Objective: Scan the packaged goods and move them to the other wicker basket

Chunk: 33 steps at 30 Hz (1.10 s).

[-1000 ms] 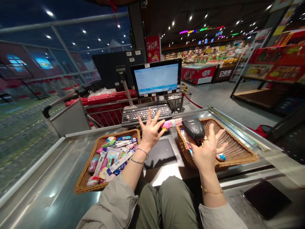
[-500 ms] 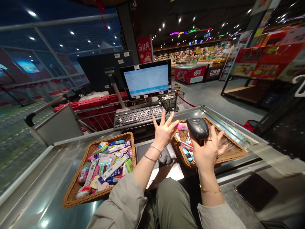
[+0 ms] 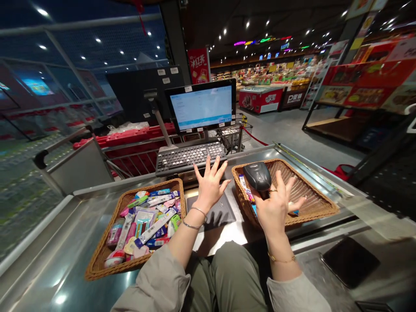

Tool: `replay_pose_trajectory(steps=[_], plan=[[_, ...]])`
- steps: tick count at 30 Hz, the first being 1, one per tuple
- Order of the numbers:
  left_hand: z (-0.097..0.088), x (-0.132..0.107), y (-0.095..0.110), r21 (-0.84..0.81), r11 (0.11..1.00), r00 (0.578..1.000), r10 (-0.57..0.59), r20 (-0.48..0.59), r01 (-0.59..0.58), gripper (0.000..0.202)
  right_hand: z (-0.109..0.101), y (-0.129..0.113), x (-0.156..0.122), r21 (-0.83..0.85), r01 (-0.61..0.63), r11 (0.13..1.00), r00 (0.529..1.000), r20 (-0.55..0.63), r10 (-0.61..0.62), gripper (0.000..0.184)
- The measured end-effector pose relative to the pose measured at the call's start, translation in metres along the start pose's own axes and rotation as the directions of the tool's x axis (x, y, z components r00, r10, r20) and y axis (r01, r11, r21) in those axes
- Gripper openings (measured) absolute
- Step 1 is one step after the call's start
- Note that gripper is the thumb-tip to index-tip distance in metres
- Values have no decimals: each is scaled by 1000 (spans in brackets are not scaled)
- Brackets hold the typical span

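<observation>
Quickly, biggest first: we have the metal counter point(image 3: 65, 255), then the left basket point(image 3: 93, 269) and right basket point(image 3: 307, 197) on it, one to each side of the knees point(image 3: 238, 268), presumably so each hand reaches one without stretching. The left basket is heaped with small packaged goods point(image 3: 144, 221); the right basket shows a few packets point(image 3: 247, 190) at its left end and plenty of bare weave. The monitor point(image 3: 201, 106) stands past the keyboard point(image 3: 185, 157), turned to the seat, likely for easy reading. The left hand point(image 3: 210, 186) hangs near the keyboard, over the far side of the dark pad point(image 3: 224, 212), fingers fanned wide, nothing seen in them. The right hand point(image 3: 273, 212) holds the black scanner point(image 3: 258, 175) above the right basket's left part: thumb side closed on it, other fingers splayed; maybe that grip is enough. Handle mostly hidden, so we can't tell how far it's wrapped.

Text, also by size: the red banner point(image 3: 199, 65) reads 冰红茶; the dark stand point(image 3: 295, 99) reads P促销, PROMOTION beneath, soft. Freezer chest point(image 3: 256, 100) lettering, we can't make out. Screen lines too small. Blue-and-white packaging point(image 3: 156, 227) in the left basket carries print, brand unreadable.
</observation>
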<state>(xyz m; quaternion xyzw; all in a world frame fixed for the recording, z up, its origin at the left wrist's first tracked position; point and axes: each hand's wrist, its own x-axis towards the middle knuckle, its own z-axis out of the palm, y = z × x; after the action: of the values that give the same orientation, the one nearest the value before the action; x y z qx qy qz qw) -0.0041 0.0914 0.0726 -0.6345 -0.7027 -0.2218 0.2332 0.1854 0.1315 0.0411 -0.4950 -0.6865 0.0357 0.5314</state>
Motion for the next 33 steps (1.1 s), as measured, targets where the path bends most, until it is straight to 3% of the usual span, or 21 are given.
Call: replay_pose_trajectory(steps=[6, 12, 21, 27, 33], plan=[[-23, -36, -29, 34, 994, 995, -99, -14, 99, 60, 11, -20, -16, -34, 118, 992, 992, 52, -116, 34], [-44, -81, -67, 81, 968, 970, -235, -60, 239, 57, 21, -41, -35, 47, 240, 970, 963, 118, -244, 29], [-69, -146, -119, 206, 899, 922, -383, -52, 386, 54, 30, -67, -60, 98, 322, 942, 925, 181, -335, 33], [-80, -169, -141, 259, 861, 893, -451, -12, 438, 54, 38, -73, -70, 100, 355, 930, 913, 179, -368, 33], [-80, -178, -157, 284, 843, 870, -489, 54, 457, 56, 44, -73, -74, 103, 379, 920, 906, 164, -391, 34]])
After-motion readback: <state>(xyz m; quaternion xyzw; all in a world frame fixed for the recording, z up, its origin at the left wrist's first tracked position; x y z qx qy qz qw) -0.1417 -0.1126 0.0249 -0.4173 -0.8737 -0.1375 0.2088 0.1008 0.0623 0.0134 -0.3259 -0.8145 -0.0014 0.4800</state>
